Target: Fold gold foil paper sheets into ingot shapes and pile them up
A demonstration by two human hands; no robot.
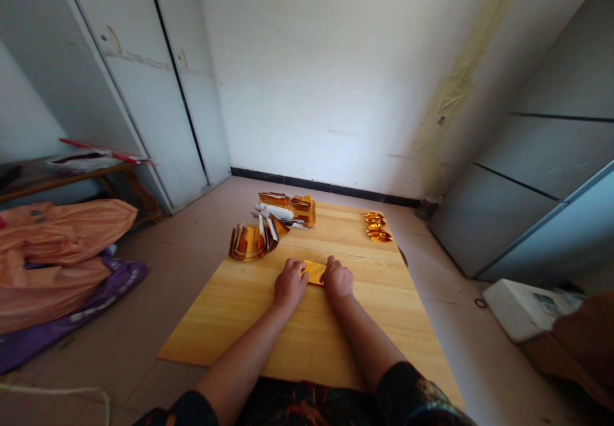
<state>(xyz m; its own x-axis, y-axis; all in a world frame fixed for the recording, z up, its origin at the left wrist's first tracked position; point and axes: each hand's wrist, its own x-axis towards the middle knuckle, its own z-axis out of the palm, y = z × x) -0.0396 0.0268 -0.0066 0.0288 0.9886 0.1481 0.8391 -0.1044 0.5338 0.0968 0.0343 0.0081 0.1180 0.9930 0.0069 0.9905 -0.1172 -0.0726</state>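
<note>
While shaped pieces (378,236) lay apparently done on the table's (211,311) far right and unworked sheets (303,212) on its far left, left hand (290,282) and right hand (339,279) pinched opposite ends of a seemingly unfinished foil (314,272) mid-table.

The fingers (332,265) hide both ends of the golden sheet (314,272).

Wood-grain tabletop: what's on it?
Gold paper between the left hand and right hand, gold-and-white paper piles far left, shiny gold foil pieces far right. Tabletop directly beneath these can't be seen.
</note>
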